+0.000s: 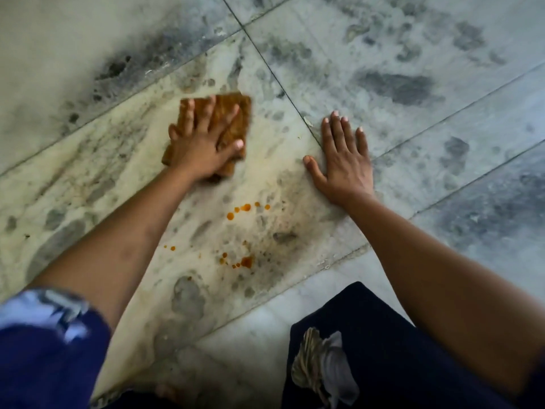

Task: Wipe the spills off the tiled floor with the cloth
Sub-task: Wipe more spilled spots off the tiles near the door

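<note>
A folded orange-brown cloth [236, 109] lies flat on the grey-and-cream marbled tiled floor [103, 184]. My left hand [202, 143] presses down on it with fingers spread and straight. To its right, my right hand [342, 156] rests flat on the bare floor, fingers straight, holding nothing. Orange spill drops [246, 207] dot the tile between my arms, below both hands. A second patch of drops [246, 261] and two tiny ones [170, 247] lie nearer to me.
Dark grout lines [277, 76] cross the floor diagonally. My knee in dark trousers [398, 349] is at the bottom right, with a crumpled grey-and-tan rag [324, 367] on it. A blue sleeve [47, 335] shows at the bottom left.
</note>
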### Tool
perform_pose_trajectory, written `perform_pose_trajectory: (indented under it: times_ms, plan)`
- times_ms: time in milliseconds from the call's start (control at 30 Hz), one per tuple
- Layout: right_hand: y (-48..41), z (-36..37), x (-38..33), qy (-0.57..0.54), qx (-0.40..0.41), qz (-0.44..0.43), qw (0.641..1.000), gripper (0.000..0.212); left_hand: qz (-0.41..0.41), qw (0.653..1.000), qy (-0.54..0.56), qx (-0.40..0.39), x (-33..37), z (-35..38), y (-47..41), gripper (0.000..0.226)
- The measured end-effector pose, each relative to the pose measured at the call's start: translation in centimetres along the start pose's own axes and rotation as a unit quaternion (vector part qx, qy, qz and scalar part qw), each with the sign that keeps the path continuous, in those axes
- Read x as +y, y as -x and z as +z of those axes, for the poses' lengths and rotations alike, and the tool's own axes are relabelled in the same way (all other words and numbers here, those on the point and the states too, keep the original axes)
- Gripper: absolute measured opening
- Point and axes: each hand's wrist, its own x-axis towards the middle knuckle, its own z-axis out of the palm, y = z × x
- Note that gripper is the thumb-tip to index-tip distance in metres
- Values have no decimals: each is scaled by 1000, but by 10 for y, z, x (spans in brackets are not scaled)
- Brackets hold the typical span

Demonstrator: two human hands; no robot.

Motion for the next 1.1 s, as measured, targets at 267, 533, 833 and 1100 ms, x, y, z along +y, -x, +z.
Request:
perform_pose_trajectory:
  times_ms: [267, 533, 833, 1100]
  plan:
    - [15, -7, 0, -124, 0, 29, 992, 67, 18, 999, 34, -28, 86, 1, 9, 55]
    - [59, 5, -3, -65, -9, -24, 998, 72, 116, 993, -31, -4, 24, 59, 147, 65]
    - [59, 5, -4, -26, -14, -32, 999, 71, -60, 997, 27, 50, 62, 31, 50, 60]
    - [61, 5, -3, -43, -6, -32, 999, 68, 128, 989, -32, 67, 51, 73, 174, 63]
